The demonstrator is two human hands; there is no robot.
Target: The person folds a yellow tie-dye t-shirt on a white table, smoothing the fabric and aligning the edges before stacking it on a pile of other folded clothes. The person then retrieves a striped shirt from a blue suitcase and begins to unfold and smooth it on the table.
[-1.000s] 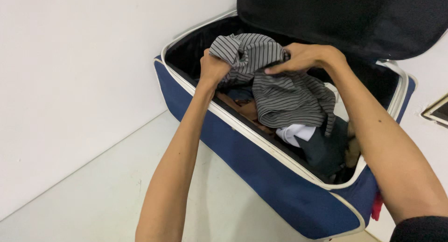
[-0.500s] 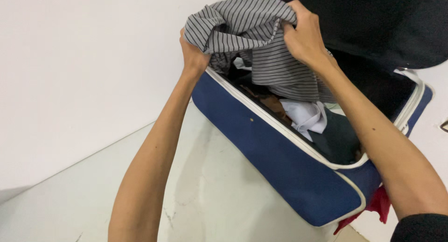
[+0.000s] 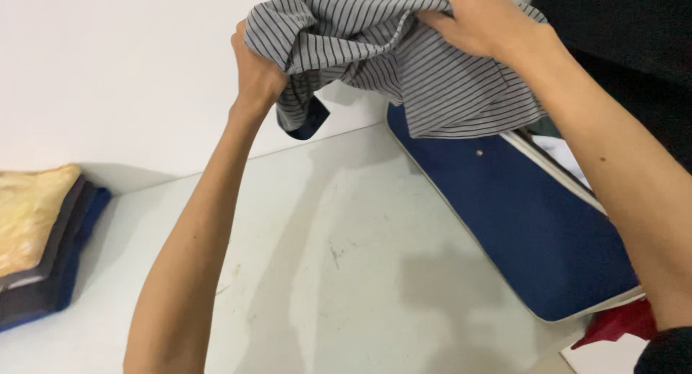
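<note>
Your left hand (image 3: 254,71) is closed in a fist on one bunched edge of the grey striped shirt (image 3: 404,56), and your right hand (image 3: 479,17) pinches another fold of it near the top. The shirt hangs between your hands, above the pale floor (image 3: 346,273) and just left of the blue suitcase (image 3: 526,208) below your right forearm. It looks light, soft and limp, likely to sag and slip, so grip seams or the collar. A stack of folded clothes (image 3: 40,237) lies well below-left of your left hand.
</note>
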